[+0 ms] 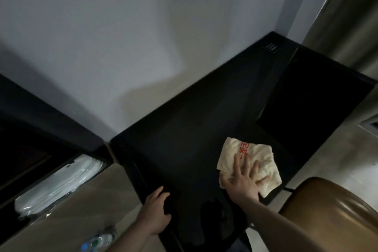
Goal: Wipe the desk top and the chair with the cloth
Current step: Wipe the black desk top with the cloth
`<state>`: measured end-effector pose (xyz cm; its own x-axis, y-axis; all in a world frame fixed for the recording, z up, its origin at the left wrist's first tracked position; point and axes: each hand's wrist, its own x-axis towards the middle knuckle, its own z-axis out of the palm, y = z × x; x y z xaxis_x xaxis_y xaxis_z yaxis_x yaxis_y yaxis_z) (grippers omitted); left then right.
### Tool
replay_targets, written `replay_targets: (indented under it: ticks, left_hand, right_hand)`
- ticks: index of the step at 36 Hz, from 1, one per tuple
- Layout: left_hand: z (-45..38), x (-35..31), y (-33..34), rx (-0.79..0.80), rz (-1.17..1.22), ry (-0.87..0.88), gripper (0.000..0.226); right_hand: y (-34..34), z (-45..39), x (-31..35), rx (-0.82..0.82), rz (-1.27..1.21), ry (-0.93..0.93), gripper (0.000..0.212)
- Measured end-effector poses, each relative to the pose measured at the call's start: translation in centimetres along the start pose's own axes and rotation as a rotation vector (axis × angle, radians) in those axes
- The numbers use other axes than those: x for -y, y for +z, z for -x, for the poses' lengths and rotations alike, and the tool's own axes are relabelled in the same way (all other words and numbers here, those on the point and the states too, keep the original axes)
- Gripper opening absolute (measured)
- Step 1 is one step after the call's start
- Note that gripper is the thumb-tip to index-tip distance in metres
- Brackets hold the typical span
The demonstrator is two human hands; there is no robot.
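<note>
Right now the right hand (pixel 244 180) lies flat, fingers straight and spread, pressing the crumpled cream terry cloth with red printed characters (pixel 248 164) onto the matt black desk top (pixel 184 149) — prob. so the whole palm drives the cloth and keeps it from bunching. The left hand (pixel 156 214) sits well to the left of the right hand, at the desk's near left edge, fingers curled over that edge; it seems to brace the body while the other hand works. Hands are well apart, w/ bare black surface between them.

Just right of the right forearm, near but not touching it, is the glossy brown leather chair back (pixel 335 217) — not yet being wiped, by the look of it. Left of the left hand, lower down, a white plastic-wrapped bundle (pixel 57 184) lies in a dark open shelf, and below that hand a blurred clear plastic bottle with a blue cap (pixel 96 242) rests on the floor; can't tell more.

Count: 1 cloth, 1 desk, 1 chair, 2 hands, 1 bundle, 1 bottle.
</note>
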<state>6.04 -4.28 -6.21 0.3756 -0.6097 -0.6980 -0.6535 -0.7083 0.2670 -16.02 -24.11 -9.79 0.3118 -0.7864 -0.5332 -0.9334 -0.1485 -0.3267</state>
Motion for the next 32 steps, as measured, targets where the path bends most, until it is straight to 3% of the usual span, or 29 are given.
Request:
replay_targets:
  ticks: [7, 12, 16, 20, 25, 32]
  left_hand:
    - [4.2, 7.1, 1.2, 0.094, -0.099, 0.086, 0.075]
    - [5.5, 8.3, 1.0, -0.006, -0.091, 0.084, 0.073]
    - [5.5, 5.7, 0.9, -0.097, -0.075, 0.115, 0.068]
    - [4.7, 0.7, 1.8, -0.15, -0.103, 0.211, 0.069]
    - [3.7, -6.9, 3.8, -0.059, -0.165, 0.29, 0.081]
    - [1.8, -10.6, 6.3, 0.074, -0.271, 0.124, 0.107]
  right_hand:
    - [7.3, 8.1, 5.9, 0.084, 0.02, -0.074, 0.092]
    - [9.9, 12.7, 8.1, 0.225, 0.04, -0.166, 0.103]
    - [8.2, 12.9, 7.2, 0.266, 0.003, -0.208, 0.097]
    - [5.3, 12.7, 4.5, 0.176, -0.147, -0.204, 0.084]
    - [2.8, 11.7, -1.1, 0.091, -0.122, -0.149, 0.088]
    - [1.3, 10.0, -6.0, 0.082, -0.063, -0.123, 0.091]
